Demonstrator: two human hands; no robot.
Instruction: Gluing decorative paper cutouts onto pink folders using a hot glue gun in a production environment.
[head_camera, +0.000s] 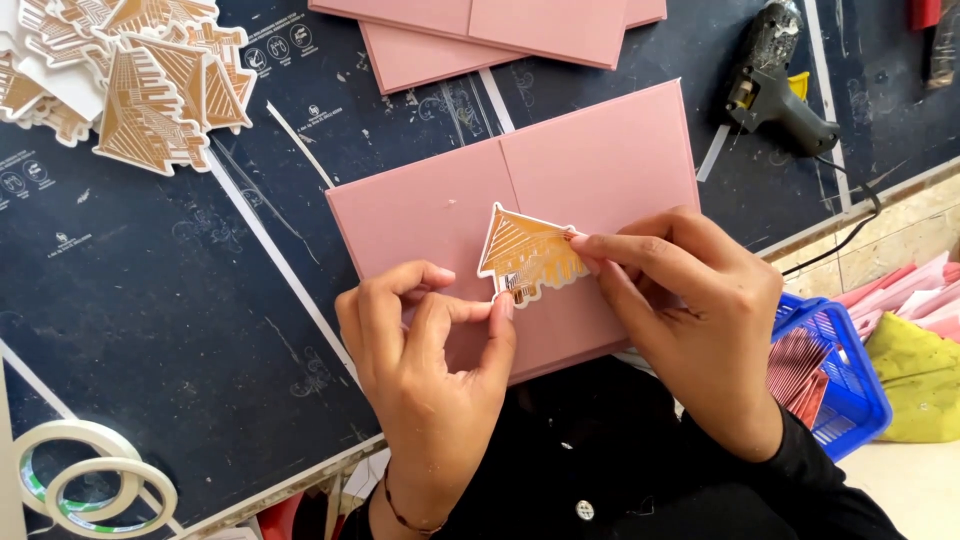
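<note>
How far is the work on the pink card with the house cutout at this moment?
Done: the pink card lies flat on the dark mat. In hand: both hands hold one house cutout over its middle; the left hand pinches the bottom edge, the right hand the right side. Whether it is stuck down cannot be told. Left: a pile of house cutouts and more pink cards wait at the top.

pile of house-shaped cutouts (140, 80): far up-left of the fingers | pink boards (480, 35): stacked well above them | glue gun (775, 85): up-right, lying flat | tape rolls (85, 480): low-left | blue basket (835, 375): just right
</note>
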